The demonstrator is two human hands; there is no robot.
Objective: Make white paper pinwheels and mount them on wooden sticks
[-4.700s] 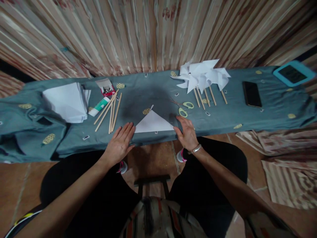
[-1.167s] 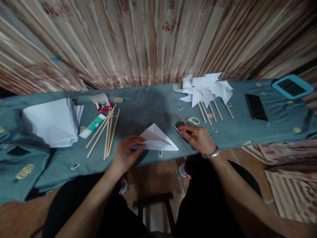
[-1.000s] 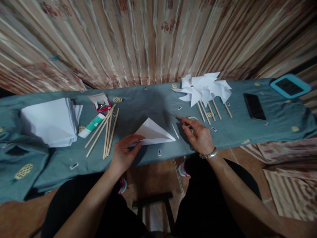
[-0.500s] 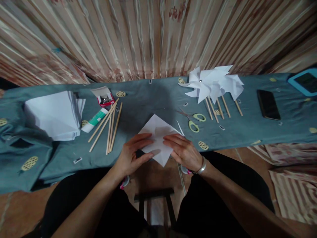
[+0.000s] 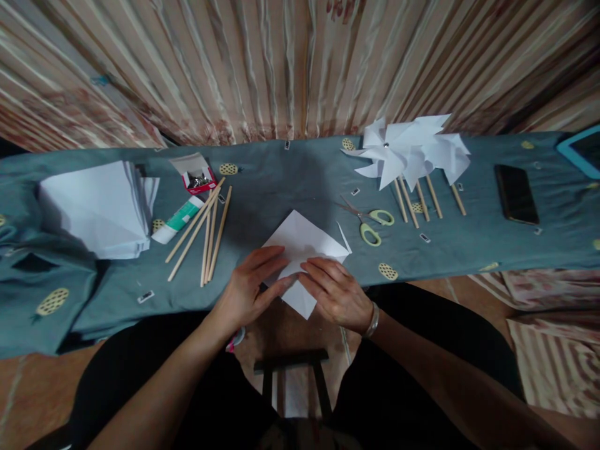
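Pleated, striped curtains (image 5: 262,69) hang behind a long table (image 5: 262,165) spread with a grey-green cloth patterned with yellow pineapples. At its near edge, between both hands, lies a thin white square sheet (image 5: 295,228), turned cornerwise, its lowest corner apparently jutting past the edge. The left hand (image 5: 250,275) rests fingertips and thumb on it, with a narrow gap between them. The right hand (image 5: 337,294) lays its fingers close together on the other side; its thumb is hidden, so I cannot tell whether it pinches the paper.

With little table under that lowest corner, pressing there could bend the paper, and uneven pressure from the two hands could skew it or leave a stray crease. A sliver of white paper (image 5: 344,237) sits at the sheet's right-hand corner and could get caught beneath it if the sheet slides.

Scissors (image 5: 360,215) with rounded lime-green handles and slim metal blades lie parted nearby. Beyond them, crisp pointed paper pinwheels (image 5: 398,150) bunch together on pale wooden rods. Opposite, smooth round sticks (image 5: 218,237) fan out beside a green-and-white tube (image 5: 180,219), a red-sided box (image 5: 199,179) of shiny metal bits and a loose-edged paper stack (image 5: 96,209).
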